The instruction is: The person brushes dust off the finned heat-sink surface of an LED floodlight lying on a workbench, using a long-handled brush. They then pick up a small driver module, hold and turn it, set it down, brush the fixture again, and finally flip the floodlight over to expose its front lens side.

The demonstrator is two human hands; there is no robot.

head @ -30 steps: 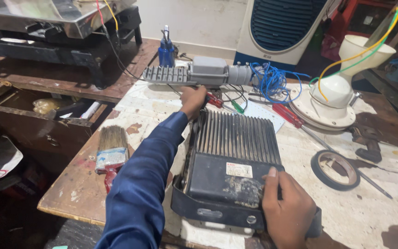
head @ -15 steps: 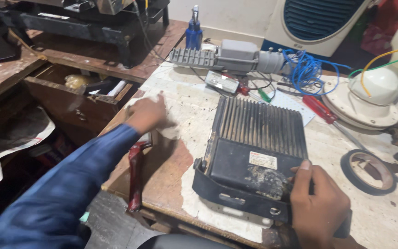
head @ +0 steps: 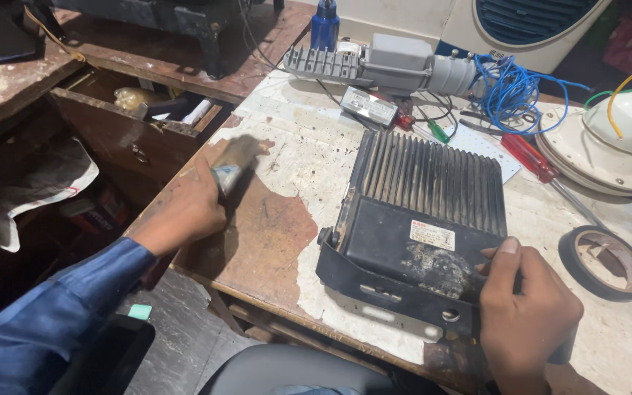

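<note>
Left hand (head: 188,208), centre left of the frame, has its fingers clamped on a flat-bristled paintbrush (head: 234,164) over the worn worktop (head: 272,241). Right hand (head: 524,314), lower right, grips the black ribbed metal lamp housing (head: 418,219), fingers closed on its edge. Judging from this, brushing the housing clean is underway; the brush must reach its fins.

Black finned metal housing (head: 422,219) matt, grimy; worktop (head: 287,183) paint flaking.
</note>
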